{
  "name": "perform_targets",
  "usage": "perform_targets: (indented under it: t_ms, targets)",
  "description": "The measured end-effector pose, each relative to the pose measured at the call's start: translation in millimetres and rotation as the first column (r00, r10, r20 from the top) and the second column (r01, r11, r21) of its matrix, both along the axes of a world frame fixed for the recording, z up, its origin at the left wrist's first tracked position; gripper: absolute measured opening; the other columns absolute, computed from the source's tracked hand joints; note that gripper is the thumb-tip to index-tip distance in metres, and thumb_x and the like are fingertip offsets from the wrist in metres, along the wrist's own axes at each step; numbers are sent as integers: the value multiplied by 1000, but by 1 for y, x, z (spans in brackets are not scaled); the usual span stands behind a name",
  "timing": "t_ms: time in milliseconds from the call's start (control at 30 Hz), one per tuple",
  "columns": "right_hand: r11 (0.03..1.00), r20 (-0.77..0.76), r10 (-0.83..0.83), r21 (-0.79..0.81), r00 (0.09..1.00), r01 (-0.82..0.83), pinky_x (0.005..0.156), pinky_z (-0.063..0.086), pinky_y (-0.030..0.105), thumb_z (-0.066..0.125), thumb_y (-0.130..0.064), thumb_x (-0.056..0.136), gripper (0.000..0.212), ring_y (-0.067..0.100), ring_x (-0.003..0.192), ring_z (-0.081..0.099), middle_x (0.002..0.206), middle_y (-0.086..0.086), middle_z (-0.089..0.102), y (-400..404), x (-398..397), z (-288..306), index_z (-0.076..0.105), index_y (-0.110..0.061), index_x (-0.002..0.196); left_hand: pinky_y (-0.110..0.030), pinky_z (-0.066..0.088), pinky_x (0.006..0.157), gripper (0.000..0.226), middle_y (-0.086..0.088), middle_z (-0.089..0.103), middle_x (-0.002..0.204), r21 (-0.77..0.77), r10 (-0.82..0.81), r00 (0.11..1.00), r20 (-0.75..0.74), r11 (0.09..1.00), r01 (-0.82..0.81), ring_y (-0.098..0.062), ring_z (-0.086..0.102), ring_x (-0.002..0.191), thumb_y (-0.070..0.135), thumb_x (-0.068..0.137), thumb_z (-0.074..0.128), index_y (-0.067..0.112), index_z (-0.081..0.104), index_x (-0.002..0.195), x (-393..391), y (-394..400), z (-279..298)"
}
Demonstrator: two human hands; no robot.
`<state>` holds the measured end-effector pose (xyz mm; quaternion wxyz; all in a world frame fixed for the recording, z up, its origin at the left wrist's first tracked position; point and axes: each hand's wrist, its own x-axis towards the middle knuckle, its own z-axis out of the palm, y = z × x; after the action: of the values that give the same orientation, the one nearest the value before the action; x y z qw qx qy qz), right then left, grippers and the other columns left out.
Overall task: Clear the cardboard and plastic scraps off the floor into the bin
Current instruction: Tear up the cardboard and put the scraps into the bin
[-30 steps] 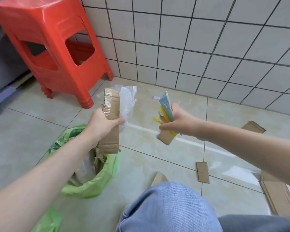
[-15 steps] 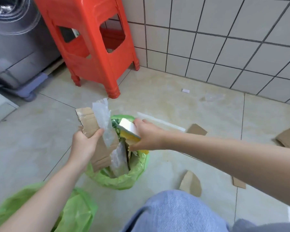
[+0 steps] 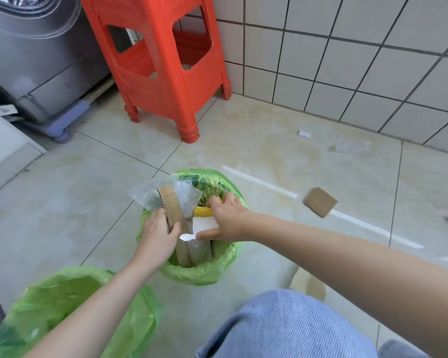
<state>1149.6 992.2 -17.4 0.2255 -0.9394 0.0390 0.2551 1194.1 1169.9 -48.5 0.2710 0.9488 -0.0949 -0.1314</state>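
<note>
Over the green-lined bin (image 3: 204, 270), the left hand (image 3: 158, 236) gripped a cardboard strip (image 3: 171, 202) with clear plastic (image 3: 150, 195); beside it, the right hand (image 3: 228, 220) held white-and-yellow scraps (image 3: 202, 220).

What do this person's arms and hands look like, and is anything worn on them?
Both forearms are bare, with no sleeve in view. The left hand and right hand wear no gloves, and no rings, watch or bracelet show. Blue ribbed trousers cover the knee below.
</note>
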Motion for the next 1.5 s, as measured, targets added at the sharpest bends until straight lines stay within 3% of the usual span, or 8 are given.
perform_targets:
  t_ms: [167, 467, 733, 867, 1000, 1200, 1367, 1500]
  targets:
    - [1000, 46, 21, 8, 999, -22, 85, 45, 43, 46, -2, 86, 42, 38, 100, 46, 109, 18, 42, -4, -2, 1, 33, -9, 125, -31, 36, 65, 16, 0, 57, 80, 98, -40, 998, 50, 995, 35, -23, 51, 79, 22, 86, 67, 12, 56, 90, -2, 2, 11]
    - [986, 394, 167, -90, 904, -142, 55, 40, 39, 54, 13, 78, 63, 29, 75, 47, 92, 14, 47, 24, -3, 3, 26, -9, 130, -38, 44, 63, 38, -22, 62, 89, 193, 64, 997, 31, 979, -69, -42, 60, 87, 18, 82, 67, 5, 40, 104, -1, -5, 12]
    - [925, 281, 360, -231, 890, -301, 67, 43, 39, 52, 3, 88, 40, 36, 102, 57, 115, 21, 53, 30, -9, -12, 42, 3, 126, -37, 45, 80, 37, -25, 60, 114, 385, 125, 976, -176, 922, -49, -40, 60, 104, 9, 94, 47, -3, 36, 127, 12, -22, -26]
    - [994, 157, 88, -79, 984, -76, 61, 39, 33, 53, 1, 88, 27, 36, 93, 61, 103, 16, 57, 28, 3, -15, 52, -2, 115, -37, 43, 87, 44, -26, 52, 125, 412, 153, 956, -250, 910, -38, -38, 55, 113, 12, 95, 48, -3, 32, 133, 12, -29, -34]
    - [987, 182, -159, 51, 970, 152, 47, 34, 36, 53, 8, 84, 56, 33, 70, 52, 82, 10, 46, 29, 7, -20, 29, -11, 130, -35, 43, 86, 38, -22, 56, 123, 362, 150, 928, -341, 932, -18, -36, 56, 112, 13, 95, 48, 0, 36, 129, 15, -29, -40]
    - [933, 263, 315, -262, 912, -246, 43, 25, 30, 53, 2, 87, 30, 34, 93, 64, 111, 17, 56, 37, -3, -36, 47, 0, 116, -41, 52, 90, 39, -11, 66, 109, 103, -49, 876, -480, 988, 112, -26, 62, 100, 23, 79, 47, 12, 56, 116, 33, 0, -83]
    - [954, 225, 293, -134, 929, -268, 79, 41, 40, 50, -28, 93, 39, 34, 107, 49, 117, 18, 56, 34, -5, -41, 38, -7, 124, -32, 47, 68, 14, -13, 66, 94, 78, -49, 856, -514, 992, 103, -25, 60, 82, 6, 88, 53, 15, 58, 98, 8, -14, -25]
    - [985, 251, 173, -56, 952, -164, 87, 43, 45, 51, -41, 93, 55, 36, 109, 46, 117, 20, 50, 16, -5, -24, 31, -8, 132, -41, 56, 79, 16, -18, 67, 100, 151, 11, 887, -461, 986, 66, -33, 66, 92, 17, 87, 62, 19, 53, 99, 15, -13, -8]
